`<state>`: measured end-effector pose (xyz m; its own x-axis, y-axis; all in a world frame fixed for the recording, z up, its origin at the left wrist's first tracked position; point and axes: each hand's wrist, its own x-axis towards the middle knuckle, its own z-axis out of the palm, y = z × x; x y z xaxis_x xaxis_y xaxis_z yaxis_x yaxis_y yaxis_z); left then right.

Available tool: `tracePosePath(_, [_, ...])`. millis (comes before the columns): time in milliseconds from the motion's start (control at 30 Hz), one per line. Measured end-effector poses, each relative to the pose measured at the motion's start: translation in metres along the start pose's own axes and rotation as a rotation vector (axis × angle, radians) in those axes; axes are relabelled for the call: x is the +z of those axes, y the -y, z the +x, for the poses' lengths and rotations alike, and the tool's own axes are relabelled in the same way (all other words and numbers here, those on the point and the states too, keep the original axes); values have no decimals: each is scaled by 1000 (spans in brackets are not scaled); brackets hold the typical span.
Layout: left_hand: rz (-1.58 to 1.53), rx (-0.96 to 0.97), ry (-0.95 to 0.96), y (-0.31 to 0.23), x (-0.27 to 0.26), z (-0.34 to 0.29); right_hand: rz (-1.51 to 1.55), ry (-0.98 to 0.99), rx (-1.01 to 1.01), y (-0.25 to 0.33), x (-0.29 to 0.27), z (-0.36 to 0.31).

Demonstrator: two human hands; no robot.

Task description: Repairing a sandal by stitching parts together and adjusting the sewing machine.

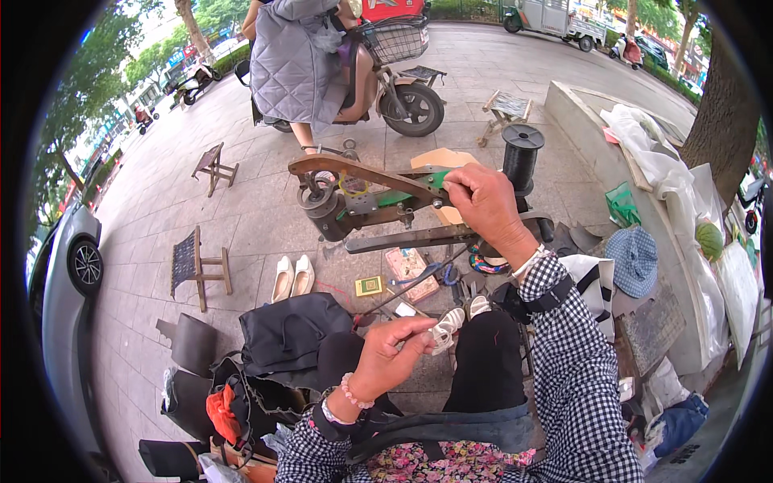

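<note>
An old shoe-patching sewing machine [362, 174] with a long brown metal arm stands in front of me. My right hand [487, 205] is closed in a pinch at the right part of that arm, beside a green piece; I cannot make out what is between its fingertips. A large spool of black thread [523, 165] stands upright just right of this hand. Low over my lap, my left hand [393, 358] has thumb and index finger pressed together, and anything they hold is too small to see. A thin dark rod [415, 280] slants between the left hand and the machine.
White flat shoes [292, 279], a black bag [294, 334] and a small yellow box [369, 286] lie on the paving. Folding stools [197, 270] stand left. A person on a scooter [362, 76] is beyond the machine. A checked hat [632, 262] lies right, by a low kerb [584, 133].
</note>
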<state>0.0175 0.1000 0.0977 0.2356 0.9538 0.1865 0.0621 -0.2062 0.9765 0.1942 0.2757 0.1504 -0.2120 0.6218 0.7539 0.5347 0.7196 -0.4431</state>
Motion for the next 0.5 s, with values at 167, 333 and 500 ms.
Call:
tracePosePath(167, [-39, 17, -15, 0, 2, -1, 12, 27, 14, 2, 2, -1])
tracePosePath(333, [-6, 0, 27, -2, 0, -2, -14, 40, -7, -1, 3, 0])
tracePosePath(500, [37, -8, 27, -5, -2, 0, -89, 148, 24, 2, -2, 4])
